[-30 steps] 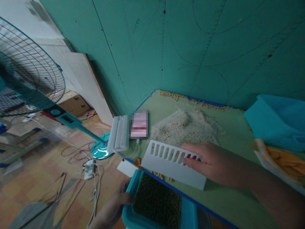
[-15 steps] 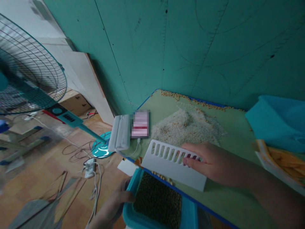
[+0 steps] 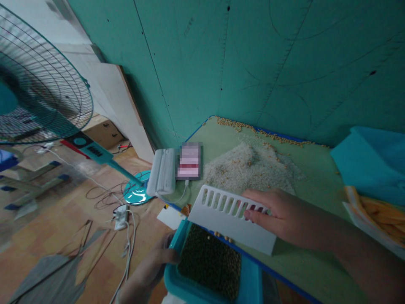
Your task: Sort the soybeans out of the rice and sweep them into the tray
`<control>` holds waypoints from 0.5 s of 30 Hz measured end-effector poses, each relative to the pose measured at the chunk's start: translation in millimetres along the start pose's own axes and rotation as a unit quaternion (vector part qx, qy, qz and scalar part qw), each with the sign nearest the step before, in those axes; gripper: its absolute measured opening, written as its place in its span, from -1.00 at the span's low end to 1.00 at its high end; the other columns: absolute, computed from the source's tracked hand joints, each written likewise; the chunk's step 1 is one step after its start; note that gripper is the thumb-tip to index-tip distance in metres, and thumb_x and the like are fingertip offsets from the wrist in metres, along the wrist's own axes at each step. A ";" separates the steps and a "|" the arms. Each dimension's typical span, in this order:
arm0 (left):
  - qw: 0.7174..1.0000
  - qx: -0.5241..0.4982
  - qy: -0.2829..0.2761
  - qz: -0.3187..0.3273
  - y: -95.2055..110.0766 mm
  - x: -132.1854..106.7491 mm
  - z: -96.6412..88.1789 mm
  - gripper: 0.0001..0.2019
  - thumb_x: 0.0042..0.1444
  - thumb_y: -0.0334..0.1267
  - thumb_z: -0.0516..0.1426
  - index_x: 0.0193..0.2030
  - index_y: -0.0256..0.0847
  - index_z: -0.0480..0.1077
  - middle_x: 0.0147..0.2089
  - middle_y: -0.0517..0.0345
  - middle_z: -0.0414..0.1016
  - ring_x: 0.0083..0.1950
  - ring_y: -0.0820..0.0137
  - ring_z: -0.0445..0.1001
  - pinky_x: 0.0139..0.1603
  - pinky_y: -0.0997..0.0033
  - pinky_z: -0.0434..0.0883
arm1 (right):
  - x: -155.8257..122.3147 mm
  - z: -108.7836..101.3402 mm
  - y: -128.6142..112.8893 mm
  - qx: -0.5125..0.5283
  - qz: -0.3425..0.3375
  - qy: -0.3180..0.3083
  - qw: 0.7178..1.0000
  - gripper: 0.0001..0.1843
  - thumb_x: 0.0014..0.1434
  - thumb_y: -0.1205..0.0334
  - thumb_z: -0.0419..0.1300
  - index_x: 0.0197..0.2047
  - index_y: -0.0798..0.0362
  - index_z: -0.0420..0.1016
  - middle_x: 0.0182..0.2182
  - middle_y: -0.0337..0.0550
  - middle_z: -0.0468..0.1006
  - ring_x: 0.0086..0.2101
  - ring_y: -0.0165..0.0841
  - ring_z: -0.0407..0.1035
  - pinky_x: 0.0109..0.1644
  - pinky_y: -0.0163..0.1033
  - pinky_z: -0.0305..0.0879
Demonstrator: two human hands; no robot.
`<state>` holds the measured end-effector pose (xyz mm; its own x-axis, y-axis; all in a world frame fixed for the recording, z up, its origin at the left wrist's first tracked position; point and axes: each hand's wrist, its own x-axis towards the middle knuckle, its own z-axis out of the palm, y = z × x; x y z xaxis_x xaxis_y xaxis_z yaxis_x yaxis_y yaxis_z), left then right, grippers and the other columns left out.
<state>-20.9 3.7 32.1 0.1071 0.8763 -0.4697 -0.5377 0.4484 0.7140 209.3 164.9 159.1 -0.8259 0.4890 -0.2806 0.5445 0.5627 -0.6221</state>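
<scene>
My right hand [image 3: 268,213] grips a white slotted plastic piece [image 3: 228,219], its fingers through the slots at the right end. The piece lies along the table's front edge. A few yellow beans [image 3: 223,237] sit on the edge just below it. Under the edge, my left hand [image 3: 161,257] holds the left rim of a blue plastic bin [image 3: 172,276], thumb on top. Small dark green grains, like mung beans [image 3: 210,261], fill the bin. Behind the white piece spreads a heap of pale grain [image 3: 243,164] with some yellow beans in it.
Yellow beans [image 3: 272,136] line the table's back edge by the green wall [image 3: 196,55]. A white device [image 3: 162,171] and a blurred phone [image 3: 189,162] lie at the left corner. On the right stand a blue container [image 3: 373,160] and orange material [image 3: 379,215]. A fan [image 3: 95,152] stands left.
Some of the yellow beans at the table edge have gone over toward the bin, and one shows above the green grains. Both hands keep their holds; the view has shifted slightly.
</scene>
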 end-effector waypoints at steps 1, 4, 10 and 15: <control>1.000 0.004 0.002 0.002 -0.3 -0.1 0.1 -0.49 -0.38 -0.53 0.11 -0.17 -0.23 0.53 -0.48 0.15 0.63 -0.34 0.20 0.55 -0.48 0.43 0.42 | -0.3 0.3 -0.3 -0.001 -0.002 0.002 1.000 -0.82 0.23 0.18 -0.03 -0.30 0.02 0.34 -0.47 -0.25 0.46 -0.45 -0.42 0.32 -0.48 -0.35 0.00; 1.000 -0.002 0.002 0.007 -1.2 0.4 0.2 -0.50 -0.39 -0.53 0.11 -0.20 -0.22 0.54 -0.46 0.17 0.63 -0.33 0.21 0.55 -0.45 0.44 0.42 | -1.6 1.3 -1.0 -0.003 -0.003 0.003 1.000 -0.83 0.23 0.18 -0.02 -0.30 0.02 0.34 -0.47 -0.25 0.46 -0.45 -0.43 0.32 -0.48 -0.35 0.00; 1.000 -0.004 -0.001 0.012 -0.8 1.6 -0.2 -0.53 -0.40 -0.52 0.12 -0.23 -0.22 0.55 -0.47 0.15 0.63 -0.38 0.21 0.56 -0.48 0.42 0.44 | -2.0 1.8 -0.1 0.006 0.005 -0.005 1.000 -0.82 0.23 0.17 -0.03 -0.29 0.01 0.34 -0.47 -0.25 0.46 -0.46 -0.43 0.33 -0.49 -0.35 0.01; 1.000 -0.022 -0.019 0.002 -1.8 2.6 0.1 -0.56 -0.39 -0.51 0.13 -0.27 -0.21 0.56 -0.48 0.15 0.61 -0.47 0.25 0.54 -0.47 0.37 0.46 | 0.7 1.4 0.2 0.006 0.003 -0.003 1.000 -0.83 0.22 0.18 -0.02 -0.30 0.01 0.35 -0.46 -0.26 0.46 -0.45 -0.42 0.32 -0.47 -0.35 0.02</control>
<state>-19.5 5.2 29.7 0.1351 0.8848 -0.4460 -0.5749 0.4366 0.6920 208.6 164.4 157.8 -0.8239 0.4875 -0.2890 0.5472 0.5516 -0.6295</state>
